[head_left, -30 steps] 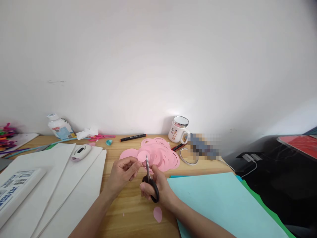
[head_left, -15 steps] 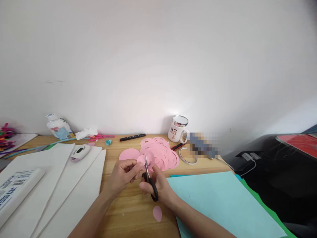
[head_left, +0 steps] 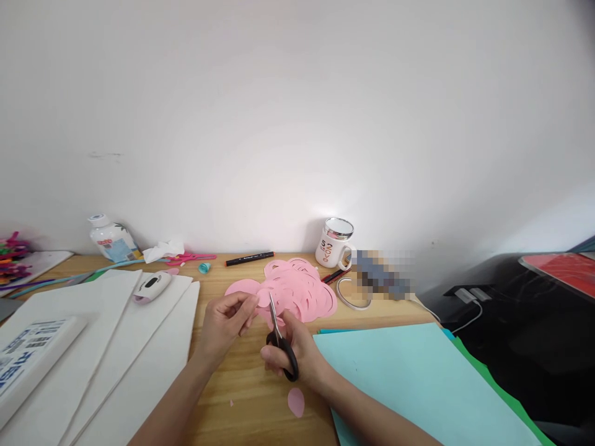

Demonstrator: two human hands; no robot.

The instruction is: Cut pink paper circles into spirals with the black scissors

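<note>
My right hand (head_left: pixel 297 350) is wrapped round the black handles of a pair of scissors (head_left: pixel 289 358), blades pointing up and away from me. Pinched in my left hand (head_left: pixel 227 319) is a small piece of pink paper (head_left: pixel 264 298), close to the blade tips. Just beyond both hands lies a heap of pink paper cutouts (head_left: pixel 300 285), overlapping the held piece in view, so its exact outline is hard to make out. Nearer to me, a single pink paper petal (head_left: pixel 296 402) rests flat on the wooden table (head_left: pixel 251 415).
White sheets (head_left: pixel 153 334) and a white pack (head_left: pixel 37 353) cover the left side. Light-blue paper (head_left: pixel 409 371) lies at right. Along the wall stand a mug (head_left: pixel 331 248) and a white bottle (head_left: pixel 112 238), with a black marker (head_left: pixel 250 259) and pink scissors (head_left: pixel 195 257) lying between.
My left hand has drawn slightly left and down with the pink piece, away from the scissors. The scissor blades, open around paper before, now look closed together.
</note>
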